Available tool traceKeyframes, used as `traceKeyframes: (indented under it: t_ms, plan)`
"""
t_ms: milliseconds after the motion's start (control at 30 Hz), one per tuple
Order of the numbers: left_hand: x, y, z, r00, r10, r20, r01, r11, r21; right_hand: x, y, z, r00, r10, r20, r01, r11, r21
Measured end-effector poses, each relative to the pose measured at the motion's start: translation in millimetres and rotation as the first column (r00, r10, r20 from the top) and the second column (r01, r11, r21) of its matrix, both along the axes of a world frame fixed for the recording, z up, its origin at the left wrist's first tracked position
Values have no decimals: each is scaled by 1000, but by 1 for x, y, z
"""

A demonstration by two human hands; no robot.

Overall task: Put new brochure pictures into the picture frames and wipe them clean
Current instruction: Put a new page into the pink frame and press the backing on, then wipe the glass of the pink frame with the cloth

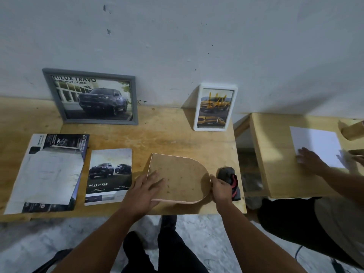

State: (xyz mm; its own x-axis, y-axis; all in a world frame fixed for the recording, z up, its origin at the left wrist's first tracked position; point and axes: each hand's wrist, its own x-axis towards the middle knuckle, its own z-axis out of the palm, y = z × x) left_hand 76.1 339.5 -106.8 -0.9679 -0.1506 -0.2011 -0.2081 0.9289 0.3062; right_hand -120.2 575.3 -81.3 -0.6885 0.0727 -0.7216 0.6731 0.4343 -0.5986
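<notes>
An arch-shaped picture frame (pixel 181 174) lies face down on the wooden table (pixel 167 134), its brown backing up. My left hand (pixel 144 189) holds its left near corner, fingers flat on the backing and thumb under the edge. My right hand (pixel 221 189) grips its rounded right edge. A grey frame (pixel 92 97) with a dark truck picture and a white frame (pixel 214 108) with a yellow truck picture lean against the wall. A "Double Cab" brochure (pixel 110 175) lies left of the arch frame, with a stack of brochure sheets (pixel 49 172) further left.
A grey and red cloth (pixel 229 179) lies by my right hand near the table's right edge. On a second wooden table (pixel 275 154) to the right, another person's hand (pixel 309 160) rests on a white sheet (pixel 317 146). My legs show below the table's front edge.
</notes>
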Motion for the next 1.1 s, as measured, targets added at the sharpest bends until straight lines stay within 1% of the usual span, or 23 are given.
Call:
traceKeyframes:
  t_ms: [100, 167, 233, 267, 300, 333, 367, 400, 433, 467, 533, 600, 633, 667, 700, 733, 767, 800, 833, 900, 933, 1000, 1100]
  plan:
    - [-13, -9, 8, 986, 2, -170, -5, 1000, -17, -16, -2, 9, 995, -97, 2, 97, 992, -79]
    - [-28, -21, 25, 969, 31, -243, -33, 999, -1, -28, -5, 19, 990, -92, -103, 81, 991, -103]
    - [-46, -32, 50, 948, 146, -281, -118, 986, 117, -40, -3, 22, 960, -58, -275, 49, 998, -40]
    - [-53, -36, 62, 930, 254, -265, -193, 953, 235, -45, -1, 20, 939, 5, -344, 11, 999, 43]
    - [-62, -38, 75, 900, 383, -210, -285, 879, 381, -50, 1, 20, 920, 90, -382, -31, 987, 158]
    - [-70, -40, 85, 852, 509, -122, -385, 768, 512, -54, 3, 17, 911, 173, -374, -61, 955, 292]
    - [-76, -42, 90, 790, 613, -20, -481, 639, 601, -58, 8, 13, 919, 240, -314, -93, 904, 418]
    - [-81, -42, 93, 725, 685, 76, -552, 511, 659, -59, 12, 9, 934, 282, -220, -135, 848, 513]
    - [-84, -43, 93, 663, 730, 165, -600, 387, 701, -61, 17, 5, 944, 309, -118, -193, 803, 563]
    - [-85, -42, 90, 607, 756, 247, -626, 263, 734, -60, 20, 4, 944, 329, -25, -252, 771, 585]
    - [-82, -38, 77, 513, 763, 393, -647, 42, 762, -56, 27, 0, 921, 381, 77, -355, 744, 566]
    - [-74, -32, 60, 461, 719, 519, -679, -91, 729, -52, 31, -3, 890, 444, 106, -427, 725, 541]
    - [-70, -29, 52, 436, 692, 575, -693, -150, 705, -50, 32, -4, 887, 454, 91, -432, 742, 512]
    - [-66, -25, 46, 412, 668, 619, -691, -213, 691, -48, 32, -5, 898, 434, 70, -414, 782, 467]
    - [-63, -22, 41, 401, 651, 645, -684, -256, 683, -46, 32, -6, 922, 386, 32, -365, 839, 403]
    - [-61, -19, 39, 399, 648, 648, -681, -264, 683, -43, 31, -4, 954, 300, -2, -284, 903, 323]
    - [-60, -17, 35, 410, 659, 631, -696, -221, 683, -41, 29, -3, 982, 188, -22, -179, 961, 212]
    - [-59, -14, 33, 439, 672, 596, -718, -136, 683, -39, 26, 1, 997, 75, -10, -74, 993, 94]
    - [-57, -12, 28, 475, 683, 554, -735, -37, 677, -38, 25, 3, 999, -26, 23, 26, 999, -23]
    - [-52, -7, 25, 545, 677, 495, -748, 126, 652, -38, 22, 5, 985, -129, 117, 152, 966, -209]
    - [-50, -5, 23, 561, 670, 486, -757, 178, 628, -38, 21, 6, 976, -146, 164, 187, 943, -274]
    - [-45, -4, 20, 595, 659, 460, -763, 283, 581, -38, 17, 7, 963, -135, 232, 215, 907, -363]
    - [-35, -4, 14, 678, 611, 409, -728, 477, 493, -35, 9, 10, 950, -127, 286, 251, 855, -455]
